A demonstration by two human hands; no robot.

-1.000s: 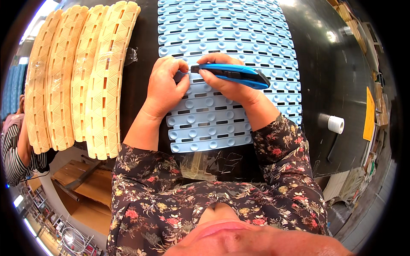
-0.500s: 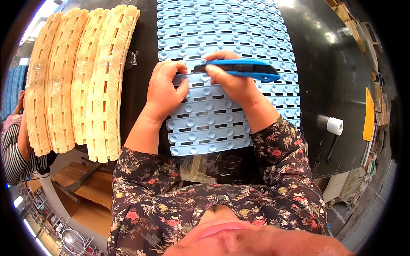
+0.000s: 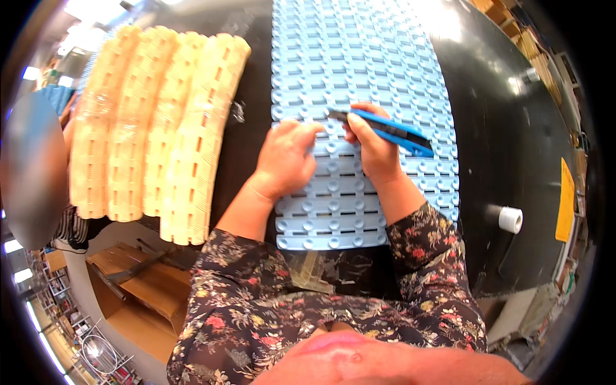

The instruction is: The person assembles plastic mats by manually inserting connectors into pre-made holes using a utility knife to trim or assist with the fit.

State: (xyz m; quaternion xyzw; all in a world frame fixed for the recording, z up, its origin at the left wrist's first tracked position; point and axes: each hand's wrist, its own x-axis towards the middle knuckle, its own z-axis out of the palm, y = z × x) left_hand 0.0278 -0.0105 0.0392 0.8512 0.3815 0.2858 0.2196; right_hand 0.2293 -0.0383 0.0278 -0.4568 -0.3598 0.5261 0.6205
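Note:
A long light-blue bath mat [image 3: 330, 205], slotted and studded with suction cups, lies cups up on the dark table. My right hand [image 3: 378, 146] grips a blue and black utility knife [image 3: 399, 133] over the mat, its black tip end pointing left toward my other hand. At the mat's left side rests my left hand [image 3: 289, 157]. Its fingers are curled, with the index finger reaching toward the knife tip. What these fingers hold, if anything, is hidden beneath them. The blade's edge is too small and blurred to make out.
Several yellow slotted mats [image 3: 186, 160] stand in a row on the left of the table. A white roll of tape [image 3: 511, 219] sits at the right, near a yellow sheet [image 3: 564, 200] at the table edge. An open cardboard box [image 3: 138, 273] is at lower left.
The view has shifted, so table and mats appear farther right. My left fingers have curled in closer. The knife's rear end now tilts lower. A blurred rounded shape has entered at far left.

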